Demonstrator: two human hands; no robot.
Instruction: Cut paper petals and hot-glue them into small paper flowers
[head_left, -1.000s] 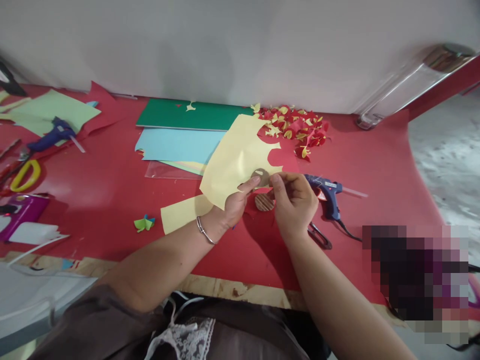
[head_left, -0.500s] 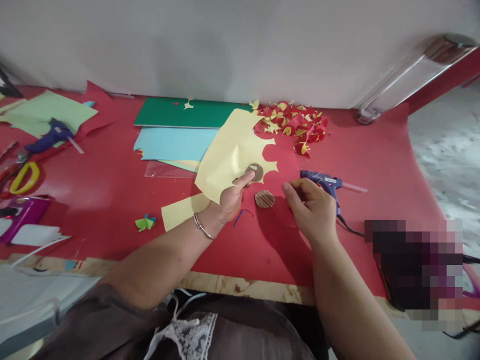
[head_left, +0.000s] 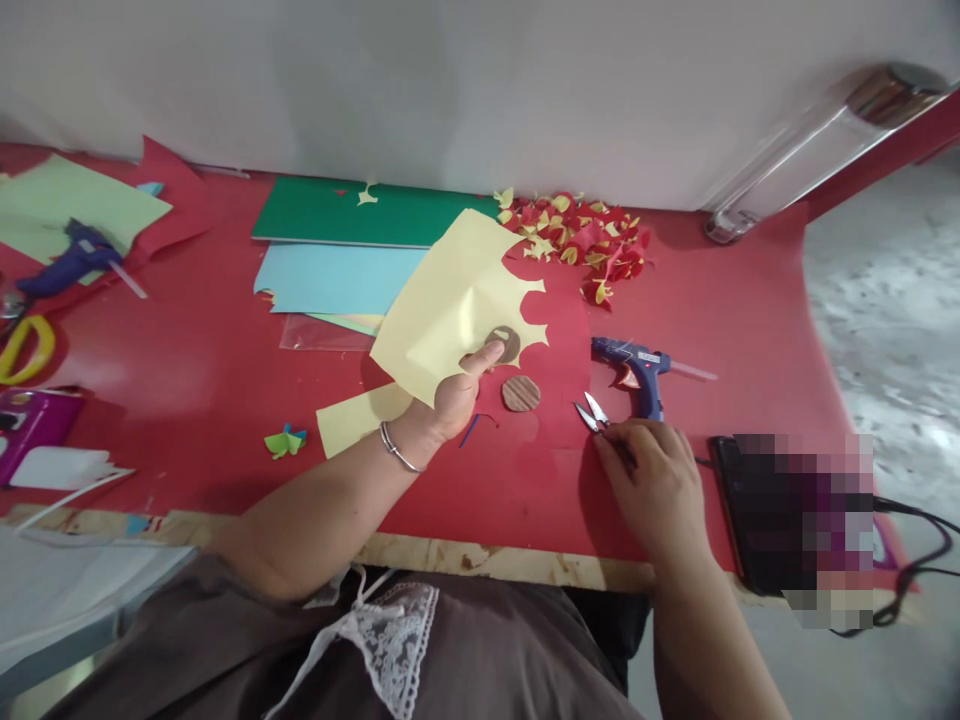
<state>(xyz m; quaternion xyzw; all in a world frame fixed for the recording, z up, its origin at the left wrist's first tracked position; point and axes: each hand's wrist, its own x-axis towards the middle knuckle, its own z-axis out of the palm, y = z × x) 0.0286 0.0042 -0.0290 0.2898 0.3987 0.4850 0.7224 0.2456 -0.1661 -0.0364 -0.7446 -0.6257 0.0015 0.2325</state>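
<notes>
My left hand (head_left: pixel 454 402) grips a sheet of yellow paper (head_left: pixel 431 320) whose right edge is cut into scallops. Under its thumb, a round brown cardboard disc (head_left: pixel 511 346) is pressed flat against the sheet. On the table to the right, my right hand (head_left: pixel 660 482) has its fingers closed around small thread snips (head_left: pixel 594 410), blades spread and pointing away. The handles are hidden by the fingers. Between the hands lies a second, ridged cardboard disc (head_left: pixel 520 394). Just beyond my right hand is a blue glue gun (head_left: pixel 637 362).
A pile of red and yellow paper cutouts (head_left: pixel 577 240) lies by the wall. Green (head_left: pixel 337 212) and light blue sheets (head_left: pixel 330 278) are at the back. Another glue gun (head_left: pixel 67 265) and yellow-handled scissors (head_left: pixel 30 350) lie left; a dark phone-like object (head_left: pixel 739 520) sits right.
My right hand has moved down and right onto the table and closed on the snips, whose blades now show. My left hand still holds the yellow paper and disc; the view has shifted slightly.
</notes>
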